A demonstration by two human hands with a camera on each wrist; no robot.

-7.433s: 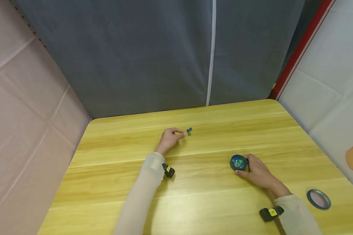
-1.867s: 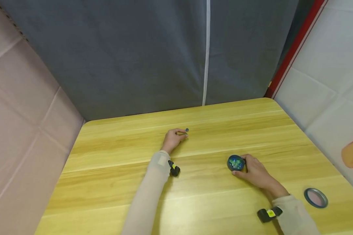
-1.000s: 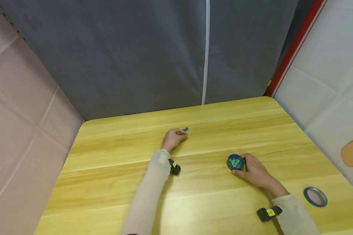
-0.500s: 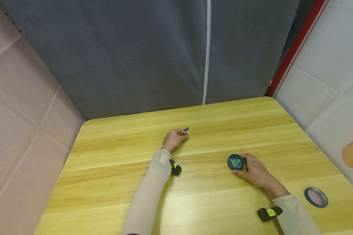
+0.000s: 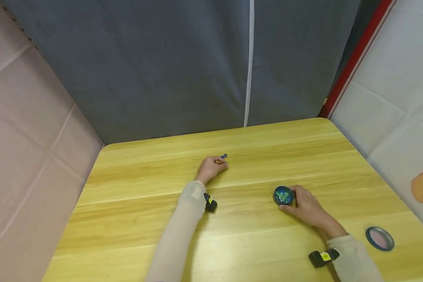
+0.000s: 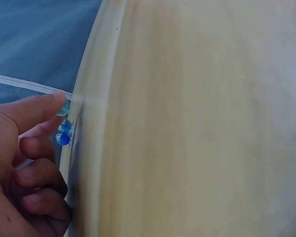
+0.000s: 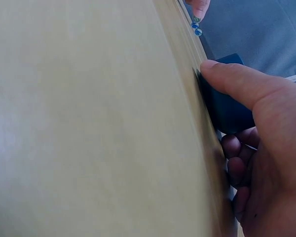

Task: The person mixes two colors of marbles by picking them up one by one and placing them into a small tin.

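My left hand [image 5: 210, 167] is near the far side of the table, its thumb and forefinger pinching a greenish glass marble [image 6: 64, 107]. Just beyond the fingertips, two blue marbles [image 6: 64, 132] lie close together on the wood. In the head view the pinched marble is mostly hidden by the fingers. My right hand [image 5: 306, 205] grips a small round dark blue tin [image 5: 283, 195] from its right side, thumb at the near edge and fingers behind. Blue and green glassy pieces show inside the uncovered tin; the right wrist view shows only its dark side wall.
A round metal-rimmed lid [image 5: 380, 238] lies on the wooden table [image 5: 134, 219] to the right of my right forearm. A grey curtain [image 5: 169, 70] hangs behind the far edge, with pale cloth walls [image 5: 24, 129] on both sides.
Earlier the left fingertips stood just left of three marbles; they have moved right and now pinch the greenish one. The right hand keeps its grip on the tin.
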